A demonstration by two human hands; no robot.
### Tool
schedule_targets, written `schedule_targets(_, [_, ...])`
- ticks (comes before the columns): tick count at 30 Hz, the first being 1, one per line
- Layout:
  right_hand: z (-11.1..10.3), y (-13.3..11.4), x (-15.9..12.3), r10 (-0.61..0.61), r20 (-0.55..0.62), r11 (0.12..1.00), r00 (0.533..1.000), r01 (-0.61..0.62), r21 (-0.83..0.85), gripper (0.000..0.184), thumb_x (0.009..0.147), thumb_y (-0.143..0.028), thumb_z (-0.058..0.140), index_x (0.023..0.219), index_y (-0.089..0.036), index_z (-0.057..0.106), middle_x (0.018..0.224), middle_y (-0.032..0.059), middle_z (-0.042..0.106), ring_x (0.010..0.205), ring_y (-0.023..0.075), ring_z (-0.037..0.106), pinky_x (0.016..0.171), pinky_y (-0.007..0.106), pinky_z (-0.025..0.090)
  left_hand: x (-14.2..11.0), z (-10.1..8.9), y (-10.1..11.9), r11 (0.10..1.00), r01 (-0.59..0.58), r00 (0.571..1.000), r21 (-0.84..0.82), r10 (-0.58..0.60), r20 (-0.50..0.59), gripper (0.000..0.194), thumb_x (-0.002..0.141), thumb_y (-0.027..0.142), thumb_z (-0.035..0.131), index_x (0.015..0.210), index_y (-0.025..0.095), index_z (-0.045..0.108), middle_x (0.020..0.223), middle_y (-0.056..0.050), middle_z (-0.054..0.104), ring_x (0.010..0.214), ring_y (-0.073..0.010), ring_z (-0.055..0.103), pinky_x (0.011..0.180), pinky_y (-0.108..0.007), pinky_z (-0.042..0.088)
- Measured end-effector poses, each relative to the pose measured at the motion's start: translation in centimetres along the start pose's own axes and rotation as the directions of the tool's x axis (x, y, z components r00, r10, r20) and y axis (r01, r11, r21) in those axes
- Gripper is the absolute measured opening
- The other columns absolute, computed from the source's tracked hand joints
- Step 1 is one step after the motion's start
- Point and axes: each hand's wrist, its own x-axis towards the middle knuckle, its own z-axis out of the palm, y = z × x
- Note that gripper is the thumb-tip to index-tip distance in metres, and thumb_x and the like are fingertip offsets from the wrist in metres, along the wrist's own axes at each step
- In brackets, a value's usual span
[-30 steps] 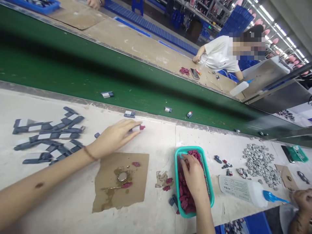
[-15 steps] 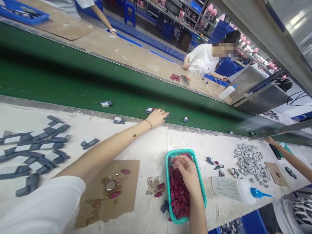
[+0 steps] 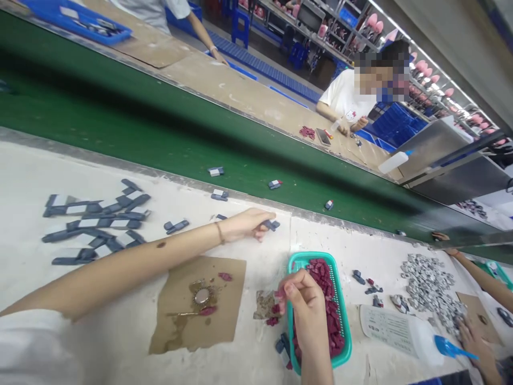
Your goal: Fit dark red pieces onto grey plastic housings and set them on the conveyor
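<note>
Here, head view, one line per thing:
Left hand (image 3: 250,224): reaches toward the far edge of the bench (image 3: 120,342), fingers curled, thumb and forefinger pinched on a small dark grey clip piece (image 3: 271,225) that pokes out past the fingertips.
Right hand (image 3: 304,297): hovers over the near-left rim of the teal basket (image 3: 341,315), fingers closed to a pinch on one small magenta piece (image 3: 279,293).
Magenta pieces (image 3: 326,299): heaped in the basket near the front edge of the bench; a few strays lie just beside it on a scrap.
Grey clip handling: looks like light, rigid moulded plastic, not fragile; best taken across its narrow sides with two fingertips, as it is now.
Magenta piece handling: looks tiny and light, probably stiff, easy to drop; a fingertip pinch on its flanks suits it.
Cardboard sheet (image 3: 224,326): lies between the arms, smeared with glue, with a small round cap on it; anything set there would likely turn sticky.
Grey clip pile (image 3: 96,224): spread by the left end of the bench.
Glue bottle (image 3: 401,326): lies on its side right of the basket.
Green belt (image 3: 160,133): runs beyond the far edge, carrying a few finished pieces.
</note>
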Motion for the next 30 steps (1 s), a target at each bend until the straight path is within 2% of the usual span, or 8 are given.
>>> schedule_targets(3, [2.2, 0.5, -0.2, 0.024, 0.06, 0.997, 0.998, -0.019, -0.07, 0.037, 0.076, -0.049, 0.07, 0.064, -0.019, 0.053, 0.052, -0.0043, 0.054, 0.039, 0.0069, 0.042, 0.038, 0.018, 0.035, -5.7, -2.2, -0.4, 0.957, 0.136, 0.991, -0.257, -0.13, 0.039, 0.04, 0.087, 0.051, 0.048, 0.074, 0.014, 0.057, 0.055, 0.005, 0.044, 0.043, -0.0076, 0.04, 0.052, -0.028, 0.051])
schedule_targets(6, [4.3, 1.8, 0.1, 0.017, 0.104, 0.983, 0.994, 0.002, -0.186, 0.035, 0.079, -0.047, 0.067, 0.064, -0.02, 0.052, 0.05, -0.0056, 0.049, 0.041, 0.0073, 0.038, 0.039, 0.019, 0.03, -10.5, -3.9, -1.0, 0.739, 0.295, 0.938, -0.605, -0.344, 0.038, 0.042, 0.066, 0.052, 0.075, 0.08, 0.013, 0.066, 0.068, -0.001, 0.058, 0.052, -0.0092, 0.049, 0.062, -0.03, 0.053])
schedule_targets(8, [5.6, 3.0, 0.5, 0.002, 0.138, 0.96, 0.99, 0.037, -0.278, 0.032, 0.08, -0.045, 0.064, 0.064, -0.02, 0.052, 0.049, -0.0063, 0.046, 0.042, 0.0079, 0.037, 0.04, 0.019, 0.029, -13.0, -4.5, -1.6, 0.65, 0.293, 0.9, -0.701, -0.436, -0.028, 0.045, 0.06, 0.053, 0.081, 0.08, 0.014, 0.07, 0.078, -0.005, 0.065, 0.065, -0.0148, 0.058, 0.071, -0.032, 0.054])
schedule_targets(11, [7.2, 4.8, 1.0, -0.006, 0.204, 0.914, 0.979, 0.088, -0.396, 0.033, 0.082, -0.042, 0.061, 0.061, -0.021, 0.048, 0.049, -0.0071, 0.042, 0.044, 0.0085, 0.037, 0.043, 0.02, 0.029, -15.9, -4.3, -2.7, 0.754, 0.194, 0.883, -0.628, -0.413, -0.224, 0.043, 0.069, 0.058, 0.073, 0.082, 0.017, 0.073, 0.087, -0.008, 0.069, 0.084, -0.0227, 0.061, 0.079, -0.035, 0.053])
schedule_targets(14, [8.3, 6.1, 1.3, -0.053, 0.284, 0.844, 0.957, 0.195, -0.5, 0.034, 0.086, -0.039, 0.056, 0.06, -0.021, 0.046, 0.049, -0.0068, 0.042, 0.044, 0.0092, 0.039, 0.043, 0.021, 0.03, -17.9, -3.1, -3.7, 0.879, 0.121, 0.886, -0.462, -0.305, -0.348, 0.039, 0.082, 0.055, 0.061, 0.093, 0.02, 0.072, 0.093, -0.007, 0.07, 0.082, -0.0219, 0.063, 0.076, -0.032, 0.053])
schedule_targets(18, [9.1, 7.0, 1.3, -0.234, 0.445, 0.655, 0.864, 0.479, -0.585, 0.036, 0.094, -0.034, 0.047, 0.06, -0.021, 0.047, 0.055, -0.0032, 0.049, 0.05, 0.012, 0.047, 0.047, 0.023, 0.035, -19.2, -1.6, -4.8, 0.933, 0.108, 0.898, -0.343, -0.24, -0.37, 0.035, 0.09, 0.045, 0.051, 0.103, 0.018, 0.069, 0.086, -0.007, 0.07, 0.072, -0.0196, 0.063, 0.07, -0.03, 0.054])
schedule_targets(22, [9.3, 7.5, 1.1, -0.349, 0.513, 0.488, 0.784, 0.619, -0.615, 0.041, 0.1, -0.03, 0.039, 0.06, -0.022, 0.046, 0.057, -0.0014, 0.05, 0.051, 0.0134, 0.048, 0.048, 0.025, 0.036, -19.2, -1.2, -5.4, 0.963, 0.094, 0.904, -0.253, -0.189, -0.384, 0.03, 0.09, 0.038, 0.051, 0.103, 0.019, 0.069, 0.098, -0.009, 0.07, 0.088, -0.0231, 0.066, 0.077, -0.031, 0.055])
schedule_targets(30, [9.4, 7.8, 0.9, -0.314, 0.542, 0.463, 0.78, 0.624, -0.629, 0.035, 0.098, -0.022, 0.042, 0.063, -0.023, 0.049, 0.06, 0.0007, 0.05, 0.053, 0.0152, 0.047, 0.05, 0.028, 0.038, -19.1, -0.9, -5.5, 0.928, 0.142, 0.9, -0.343, -0.266, -0.346, 0.025, 0.088, 0.038, 0.053, 0.105, 0.02, 0.061, 0.099, -0.009, 0.071, 0.09, -0.0238, 0.067, 0.08, -0.033, 0.054])
